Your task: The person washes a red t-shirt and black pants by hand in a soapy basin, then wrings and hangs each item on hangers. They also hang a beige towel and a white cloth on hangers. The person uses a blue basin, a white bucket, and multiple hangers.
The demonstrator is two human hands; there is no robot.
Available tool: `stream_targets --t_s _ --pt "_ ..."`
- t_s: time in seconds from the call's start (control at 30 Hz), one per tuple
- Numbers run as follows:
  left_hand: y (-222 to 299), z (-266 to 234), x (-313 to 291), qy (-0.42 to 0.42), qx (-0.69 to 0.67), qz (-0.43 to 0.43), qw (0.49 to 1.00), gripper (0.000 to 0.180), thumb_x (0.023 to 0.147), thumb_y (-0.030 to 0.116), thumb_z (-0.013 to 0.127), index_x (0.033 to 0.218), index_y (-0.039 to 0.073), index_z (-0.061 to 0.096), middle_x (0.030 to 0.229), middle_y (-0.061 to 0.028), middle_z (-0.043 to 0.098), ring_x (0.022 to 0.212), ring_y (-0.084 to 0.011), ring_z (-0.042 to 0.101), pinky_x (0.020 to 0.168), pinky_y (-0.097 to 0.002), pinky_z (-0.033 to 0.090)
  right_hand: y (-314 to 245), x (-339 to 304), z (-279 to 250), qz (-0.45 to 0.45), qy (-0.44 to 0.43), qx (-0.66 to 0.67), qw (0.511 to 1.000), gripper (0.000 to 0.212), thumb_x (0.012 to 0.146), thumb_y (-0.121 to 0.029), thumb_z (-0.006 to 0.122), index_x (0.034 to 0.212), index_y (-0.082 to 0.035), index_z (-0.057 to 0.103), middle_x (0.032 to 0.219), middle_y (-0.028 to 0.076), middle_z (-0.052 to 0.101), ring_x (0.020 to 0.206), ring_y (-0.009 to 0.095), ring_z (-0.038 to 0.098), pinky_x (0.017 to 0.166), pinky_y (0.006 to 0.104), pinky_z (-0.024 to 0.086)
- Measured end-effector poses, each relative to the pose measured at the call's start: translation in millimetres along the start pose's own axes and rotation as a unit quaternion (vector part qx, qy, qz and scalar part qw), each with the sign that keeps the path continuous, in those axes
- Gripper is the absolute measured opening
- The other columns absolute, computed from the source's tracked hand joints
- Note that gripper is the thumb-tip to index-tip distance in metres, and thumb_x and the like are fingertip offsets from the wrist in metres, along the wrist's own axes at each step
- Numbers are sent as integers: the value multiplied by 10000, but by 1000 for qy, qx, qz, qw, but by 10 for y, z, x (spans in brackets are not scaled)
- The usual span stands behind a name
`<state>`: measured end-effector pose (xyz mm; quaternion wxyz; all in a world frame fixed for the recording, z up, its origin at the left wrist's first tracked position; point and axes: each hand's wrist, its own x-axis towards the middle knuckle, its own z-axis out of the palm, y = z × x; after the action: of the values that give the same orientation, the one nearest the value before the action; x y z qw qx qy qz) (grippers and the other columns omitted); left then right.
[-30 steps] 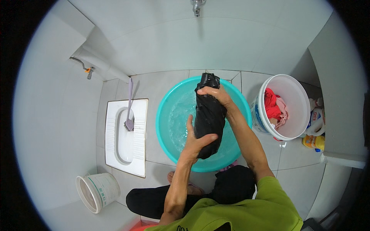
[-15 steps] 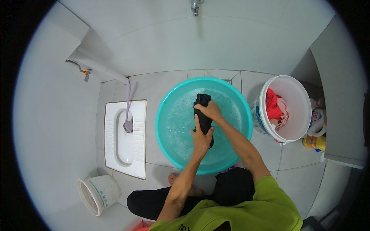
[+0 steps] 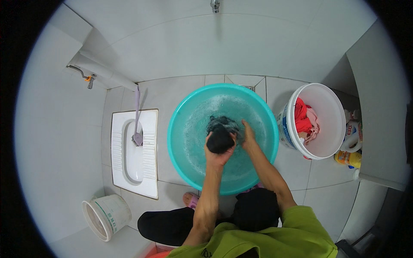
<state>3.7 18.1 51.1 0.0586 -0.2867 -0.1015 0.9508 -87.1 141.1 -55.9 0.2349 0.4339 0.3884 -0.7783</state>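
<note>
A bundled black cloth (image 3: 220, 141) is cupped in my left hand (image 3: 218, 158), whose fingers wrap its near end. The cloth's far part dips into sudsy water inside a large turquoise basin (image 3: 173, 150). Just to the right of the cloth, my right hand (image 3: 249, 134) hangs over the water with thumb and fingers apart, holding nothing. Whether it brushes the cloth's edge is hard to see.
At the right stands a white bucket (image 3: 301, 144) with red and pink cloths (image 3: 306, 118); bottles (image 3: 349, 158) sit behind it. A squat toilet (image 3: 149, 155) holds a purple brush (image 3: 137, 137). Another bucket (image 3: 107, 217) lies lower left. A tap (image 3: 215, 6) is on the far wall.
The black cloth has gone from stretched out above the basin to bunched, its far part now in the water. My right hand has let go and moved right; my left still holds on.
</note>
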Motion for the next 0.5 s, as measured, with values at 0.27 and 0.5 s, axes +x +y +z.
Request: stream_targets --t_s 0.27,0.5 --pt "-546 615 -738 -146 -353 -118 916 531 903 145 586 1338 -69 369 1170 -192 445 866 -221 572 708 -308 495 -156 -791 282 72 -504 157 846 759 872 -711 552 1419 -187 505 1417 145 526 1296 363 511 1103 586 387" --pt "-537 612 -990 -108 -210 -90 967 609 901 212 651 1362 -25 330 1147 -180 462 901 -234 582 708 -353 517 -621 -1054 697 -77 -512 62 853 647 755 -386 830 1292 -141 565 1217 142 621 1140 298 603 1002 466 508"
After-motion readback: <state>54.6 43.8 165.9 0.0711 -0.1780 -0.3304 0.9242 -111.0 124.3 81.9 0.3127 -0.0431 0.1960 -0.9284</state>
